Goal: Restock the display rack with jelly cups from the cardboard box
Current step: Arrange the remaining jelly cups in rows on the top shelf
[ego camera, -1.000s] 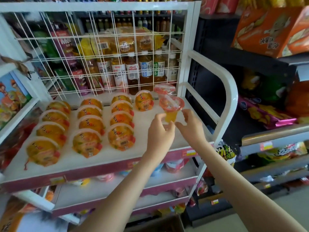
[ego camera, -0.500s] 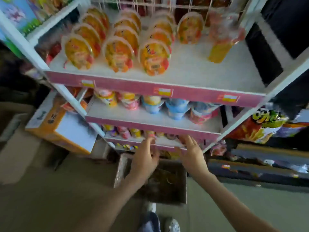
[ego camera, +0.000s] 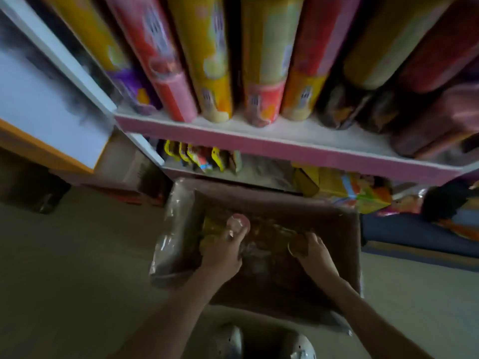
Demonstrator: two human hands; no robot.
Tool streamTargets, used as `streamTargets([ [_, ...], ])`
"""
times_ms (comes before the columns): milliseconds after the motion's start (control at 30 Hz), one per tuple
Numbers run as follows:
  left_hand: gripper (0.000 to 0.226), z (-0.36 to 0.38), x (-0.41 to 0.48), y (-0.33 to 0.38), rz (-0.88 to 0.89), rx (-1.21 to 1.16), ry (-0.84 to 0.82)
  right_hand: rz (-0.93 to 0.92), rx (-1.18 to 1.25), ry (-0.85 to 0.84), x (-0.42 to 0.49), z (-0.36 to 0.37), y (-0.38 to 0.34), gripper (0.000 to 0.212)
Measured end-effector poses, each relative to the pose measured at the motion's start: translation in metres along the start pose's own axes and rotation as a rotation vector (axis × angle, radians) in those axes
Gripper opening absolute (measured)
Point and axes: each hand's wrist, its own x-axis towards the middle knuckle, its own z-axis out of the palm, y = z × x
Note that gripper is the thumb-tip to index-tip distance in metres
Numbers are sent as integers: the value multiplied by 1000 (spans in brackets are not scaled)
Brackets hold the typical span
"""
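Inside the box (ego camera: 347,244), your left hand (ego camera: 223,255) curls its fingers round a cup (ego camera: 237,224); your right hand (ego camera: 315,251) grips a second cup (ego camera: 296,246) under curled fingers.

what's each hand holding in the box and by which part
Left hand wraps the side of a jelly cup; right hand touches another cup, hold unclear.

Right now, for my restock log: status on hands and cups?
Left hand on pink-lidded cup in the box, right hand on orange cup. Grip too blurred to call. Nothing in the way.
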Motion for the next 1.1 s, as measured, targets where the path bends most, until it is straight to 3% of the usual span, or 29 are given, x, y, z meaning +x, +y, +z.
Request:
streamTargets([
  [167,71,101,139,-20,316,430,-49,150,-42,-71,133,97,44,49],
  [267,59,150,211,-25,424,620,-27,203,-134,-41,182,127,60,69],
  [333,55,180,243,-26,472,749,16,208,6,-3,206,150,68,85],
  [433,48,207,266,-18,466,841,-77,239,264,176,224,177,77,84],
  [533,45,208,268,-5,429,805,-129,295,249,197,219,172,82,82],
  [700,48,166,207,9,210,563,-171,290,272,139,176,140,73,84],
  [833,72,96,131,21,-72,20,-304,279,418,90,99,83,54,71],
  [933,48,30,63,35,-102,-219,-412,249,706,32,28,33,34,60],
  [1000,34,-15,12,48,-86,-380,-495,154,740,23,-24,-6,11,57],
  [1100,32,-85,-62,66,-68,-702,-651,28,797,-66,-103,-67,-28,55],
])
